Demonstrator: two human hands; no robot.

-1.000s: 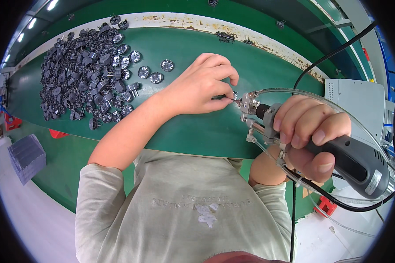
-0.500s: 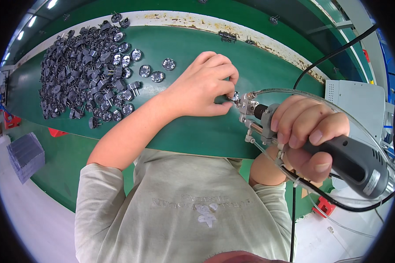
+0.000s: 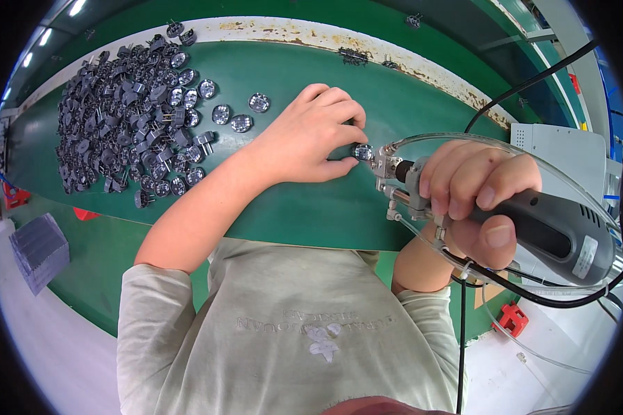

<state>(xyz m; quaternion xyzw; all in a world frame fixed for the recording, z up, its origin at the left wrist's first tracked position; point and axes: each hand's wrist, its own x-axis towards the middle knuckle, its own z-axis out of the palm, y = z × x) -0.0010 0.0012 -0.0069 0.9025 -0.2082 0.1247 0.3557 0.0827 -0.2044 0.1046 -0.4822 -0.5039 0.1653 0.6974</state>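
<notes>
My left hand (image 3: 318, 135) reaches over the green bench top, its thumb and index fingertip closed around a small round dark part (image 3: 362, 152) with a shiny, faceted face. My right hand (image 3: 481, 183) is wrapped around a grey and black handheld power tool (image 3: 543, 235), which lies almost level and points left. The metal head (image 3: 386, 168) of the tool is right beside the small part; whether they touch I cannot tell. Left of my hand lie a few loose round parts of the same kind, among them one shiny part (image 3: 259, 103).
A big heap of round dark parts with metal pins (image 3: 118, 124) covers the bench's left side. A clear hose (image 3: 457, 137) and a black cable (image 3: 533, 294) run along the tool. Behind stands a rusty white rail (image 3: 291, 31); at right, a light grey box (image 3: 561, 159).
Both hands and the tool have shifted slightly left in the picture, as has the bench. The tool's rear end is higher. More of the pinched part's shiny face shows between my left fingers.
</notes>
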